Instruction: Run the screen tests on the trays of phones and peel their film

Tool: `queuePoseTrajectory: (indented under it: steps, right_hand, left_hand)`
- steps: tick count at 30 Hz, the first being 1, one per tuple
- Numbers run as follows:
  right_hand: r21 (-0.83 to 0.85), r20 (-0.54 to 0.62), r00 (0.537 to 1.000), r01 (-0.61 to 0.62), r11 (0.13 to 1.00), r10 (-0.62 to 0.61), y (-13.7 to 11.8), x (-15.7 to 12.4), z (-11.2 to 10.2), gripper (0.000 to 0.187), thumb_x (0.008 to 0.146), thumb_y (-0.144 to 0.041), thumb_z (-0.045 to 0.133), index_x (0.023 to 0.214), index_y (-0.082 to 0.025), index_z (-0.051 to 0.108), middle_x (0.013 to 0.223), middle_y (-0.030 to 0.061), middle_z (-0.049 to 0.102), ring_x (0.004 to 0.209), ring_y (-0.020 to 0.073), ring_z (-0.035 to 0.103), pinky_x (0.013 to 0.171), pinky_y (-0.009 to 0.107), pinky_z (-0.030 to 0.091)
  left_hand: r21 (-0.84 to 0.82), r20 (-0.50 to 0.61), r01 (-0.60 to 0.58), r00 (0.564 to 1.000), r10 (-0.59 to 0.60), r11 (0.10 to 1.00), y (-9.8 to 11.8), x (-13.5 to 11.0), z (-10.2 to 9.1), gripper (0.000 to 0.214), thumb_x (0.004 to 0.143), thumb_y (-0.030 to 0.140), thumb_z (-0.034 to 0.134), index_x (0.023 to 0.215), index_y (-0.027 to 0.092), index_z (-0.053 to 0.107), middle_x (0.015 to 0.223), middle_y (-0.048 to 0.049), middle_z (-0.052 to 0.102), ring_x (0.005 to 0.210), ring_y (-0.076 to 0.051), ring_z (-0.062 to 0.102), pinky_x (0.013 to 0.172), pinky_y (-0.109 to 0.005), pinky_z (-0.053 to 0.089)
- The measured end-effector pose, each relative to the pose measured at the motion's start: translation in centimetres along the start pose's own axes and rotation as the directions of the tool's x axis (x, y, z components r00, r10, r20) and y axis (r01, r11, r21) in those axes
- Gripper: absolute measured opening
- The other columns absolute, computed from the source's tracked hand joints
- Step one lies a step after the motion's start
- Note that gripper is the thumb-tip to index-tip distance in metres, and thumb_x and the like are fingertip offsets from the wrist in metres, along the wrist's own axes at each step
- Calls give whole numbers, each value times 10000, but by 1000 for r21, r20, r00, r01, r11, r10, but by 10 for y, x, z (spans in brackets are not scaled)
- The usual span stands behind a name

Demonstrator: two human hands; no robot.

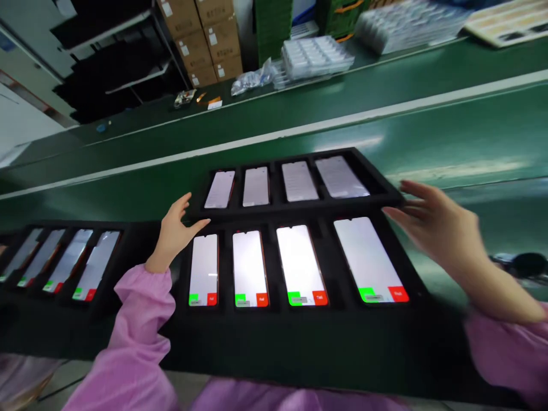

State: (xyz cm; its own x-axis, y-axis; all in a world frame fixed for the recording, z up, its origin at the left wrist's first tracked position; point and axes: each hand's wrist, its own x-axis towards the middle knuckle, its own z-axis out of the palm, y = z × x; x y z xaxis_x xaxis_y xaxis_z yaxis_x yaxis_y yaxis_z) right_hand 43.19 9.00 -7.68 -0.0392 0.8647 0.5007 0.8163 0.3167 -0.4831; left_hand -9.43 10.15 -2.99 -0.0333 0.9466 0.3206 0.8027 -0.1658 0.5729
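My left hand (175,234) is open, its thumb and fingers spread at the near left corner of a black foam tray (278,212) holding several lit smartphones (298,181). My right hand (436,222), slightly blurred, is open with its fingertips at that tray's right corner. I cannot tell whether either hand touches it. Directly below lies a second black tray (257,337) with several smartphones (299,265), their white screens showing green and red buttons. A third black tray (132,240) with several similar phones (68,262) sits to the left.
The trays rest on a green conveyor belt (428,137) with a pale side rail (274,137). Beyond it lie stacked clear plastic trays (314,57) and a bagged item (252,79). Cardboard boxes (201,40) and black shelving (115,68) stand at the back. Pink sleeves (137,337) cover my arms.
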Motion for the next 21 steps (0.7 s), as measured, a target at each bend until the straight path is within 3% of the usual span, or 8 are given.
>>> queuePoseTrajectory:
  steps: [3, 6, 9, 13, 17, 19, 21]
  right_hand:
    - [-41, 125, 983, 142, 989, -136, -7, 23, 5, 362, 1075, -527, 496, 1198, -300, 749, 1304, 114, 725, 1159, 348, 704, 955, 557, 599]
    - [-92, 296, 935, 233, 968, -197, -14, 21, 12, 356, 1073, -474, 509, 1048, -288, 812, 1402, 98, 694, 1259, 368, 634, 979, 577, 557]
    - [-143, 389, 905, 242, 960, -171, -19, 16, 22, 364, 1078, -457, 511, 1127, -253, 808, 1520, 138, 613, 1331, 406, 553, 983, 603, 508]
    - [-141, 426, 893, 225, 964, -146, -21, 20, 32, 325, 1073, -444, 559, 1035, -237, 806, 1515, 119, 625, 1370, 393, 507, 1051, 598, 438]
    - [-95, 406, 905, 182, 979, -129, -17, 29, 39, 198, 1021, -376, 678, 921, -283, 821, 1534, 61, 615, 1385, 391, 502, 1042, 602, 418]
    - [-60, 390, 910, 174, 983, -137, -18, 25, 32, 168, 998, -338, 719, 871, -287, 816, 1507, 43, 635, 1376, 369, 513, 1038, 570, 422]
    - [22, 362, 909, 214, 977, -207, -24, 11, 12, 178, 995, -294, 726, 835, -271, 799, 1423, 48, 683, 1295, 326, 557, 1019, 522, 428]
  left_hand:
    - [39, 25, -178, 984, 177, 983, 49, 15, 16, 360, 924, 476, 748, 1235, 294, 749, 1462, -74, 636, 1378, -293, 585, 1247, -542, 424]
    - [120, 239, -402, 899, 367, 908, 91, 4, 45, 259, 1038, 416, 582, 1089, 287, 800, 1256, -65, 696, 1189, -247, 645, 1132, -509, 513]
    - [142, 435, -463, 823, 365, 875, 117, -4, 85, 295, 1048, 410, 557, 1036, 267, 816, 1256, -97, 691, 1226, -306, 620, 1126, -623, 488]
    - [177, 471, -418, 831, 296, 891, 122, -5, 123, 312, 1039, 395, 564, 1030, 202, 810, 1346, -160, 663, 1342, -395, 546, 1163, -788, 361]
    - [233, 462, -452, 830, 311, 861, 122, -5, 124, 306, 1055, 384, 542, 1018, 224, 800, 1308, -128, 692, 1284, -366, 584, 1149, -771, 386]
    - [294, 410, -500, 836, 364, 815, 134, -10, 118, 297, 1063, 376, 548, 1004, 216, 791, 1301, -130, 706, 1286, -388, 589, 1139, -799, 363]
    - [323, 330, -550, 828, 454, 770, 157, -22, 114, 247, 1062, 347, 575, 1073, 193, 768, 1313, -142, 712, 1304, -406, 587, 1154, -818, 315]
